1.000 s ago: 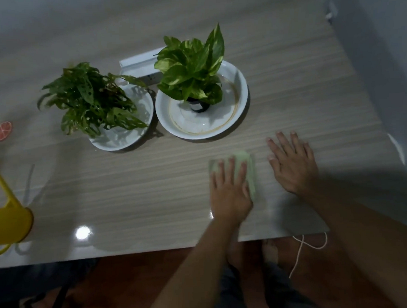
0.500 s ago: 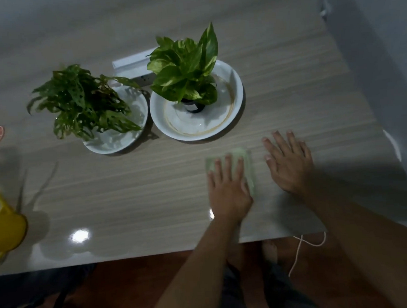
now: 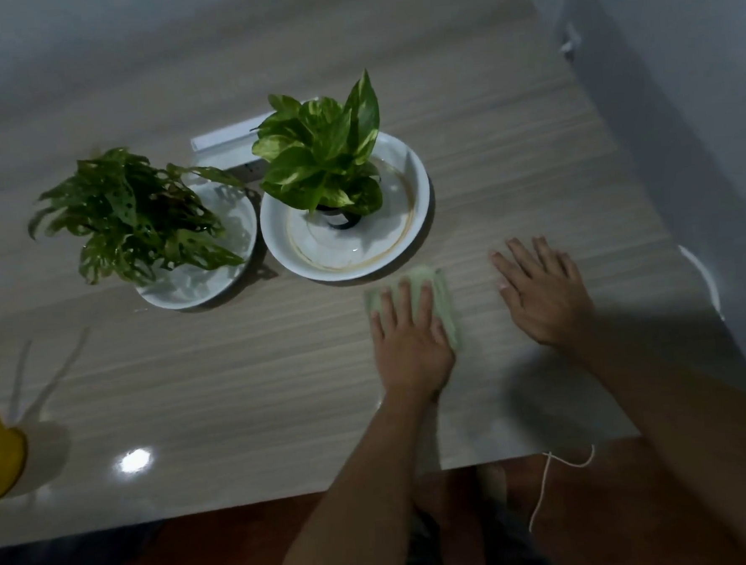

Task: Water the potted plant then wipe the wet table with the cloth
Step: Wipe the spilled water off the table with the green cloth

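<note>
Two hands flat, neither clenched. Left hand (image 3: 409, 339) pressing straight-fingered on cloth (image 3: 445, 306), just in front of white plate (image 3: 420, 192); nothing pinched. Right hand (image 3: 542, 300) spread on table (image 3: 237, 378), front-right of plate, empty. Cloth mostly under palm, far and right edges showing. Judged soft, light, limp, probably damp: drive by palm pressure at middle, not edge.

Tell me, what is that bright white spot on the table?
Head view: the white spot is a light reflected in the glossy table; the scene is dim overall, and the right hand and arm cast a dark shadow toward the near edge.
</note>
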